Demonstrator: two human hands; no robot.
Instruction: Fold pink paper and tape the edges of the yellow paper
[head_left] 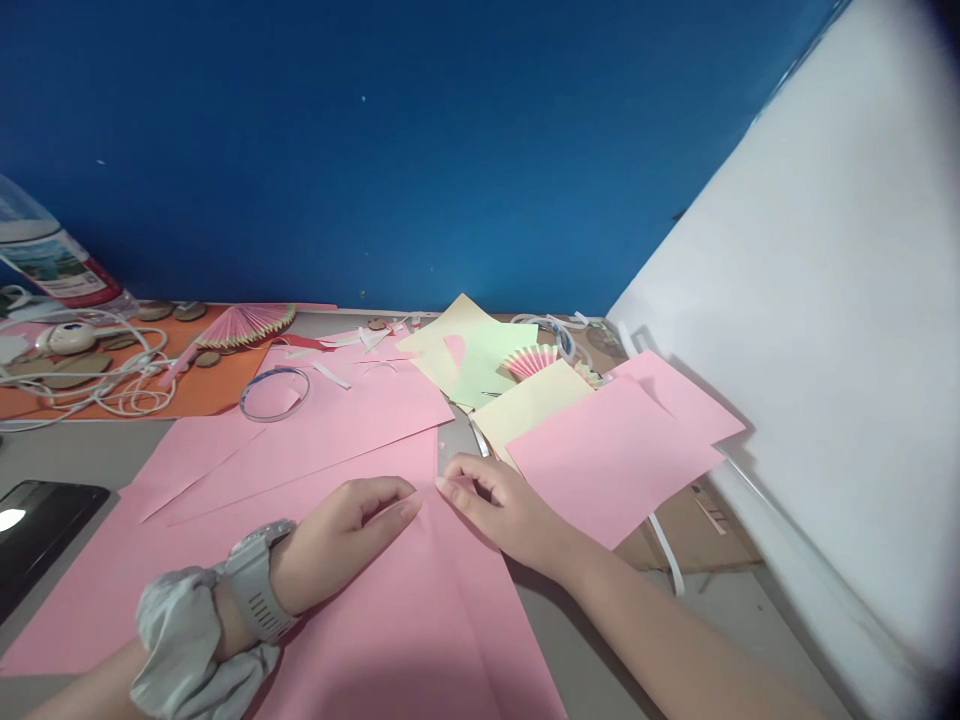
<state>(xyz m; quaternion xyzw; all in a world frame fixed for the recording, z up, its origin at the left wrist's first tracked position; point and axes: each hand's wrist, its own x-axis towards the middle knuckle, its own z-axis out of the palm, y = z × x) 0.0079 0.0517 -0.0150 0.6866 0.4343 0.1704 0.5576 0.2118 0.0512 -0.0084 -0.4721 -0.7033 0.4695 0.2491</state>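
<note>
A large pink sheet of paper (390, 640) lies in front of me, with a faint lengthwise crease on its right part. My left hand (349, 540), wearing a grey watch (259, 580) and a pale scrunchie (187, 640), is closed with thumb and forefinger pinching the sheet near its far edge. Just to the right, my right hand (502, 505) pinches the same sheet at its far right edge. Only a small gap separates the two sets of fingertips. Behind my left hand lies another pink sheet (360, 410) with a roll of clear tape (274, 394) on it.
Pink paper (615, 455) and yellow paper (529, 400) overlap at right, beside a small pleated fan (529, 361). A bigger pleated fan (247, 325), white cable (142, 385) and plastic bottle (64, 265) sit at back left. A black phone (49, 525) lies left. Walls bound the table behind and right.
</note>
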